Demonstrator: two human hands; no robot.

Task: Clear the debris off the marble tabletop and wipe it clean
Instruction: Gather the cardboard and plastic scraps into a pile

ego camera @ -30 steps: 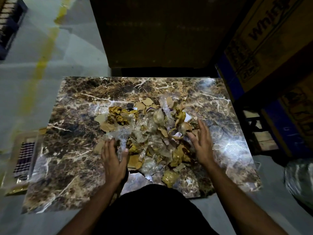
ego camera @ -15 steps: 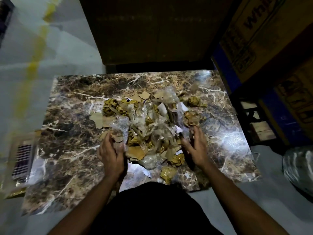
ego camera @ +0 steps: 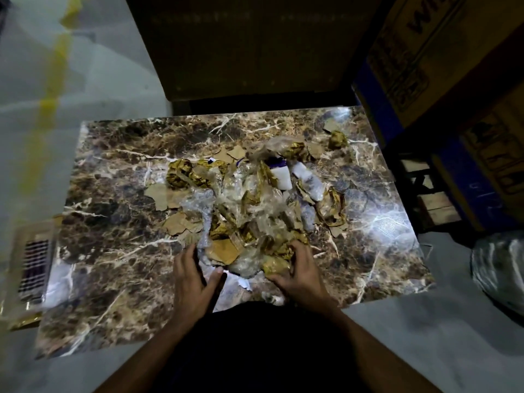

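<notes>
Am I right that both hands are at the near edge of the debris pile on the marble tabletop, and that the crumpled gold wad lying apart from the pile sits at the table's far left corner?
Not quite. In the head view the crumpled gold wad sits near the far right corner. The rest holds: the left hand and right hand are at the near edge of the debris pile on the marble tabletop.

The right hand's [ego camera: 297,275] fingertips are buried in the debris pile [ego camera: 249,211] near the marble tabletop's [ego camera: 113,251] near edge, so their grip cannot be read. The person's dark torso covers the middle of that near edge. At the right, a printed cardboard box [ego camera: 442,52] is cut by the frame, its lettering incomplete. The grated object [ego camera: 34,268] off the left edge is smeared by blur.
</notes>
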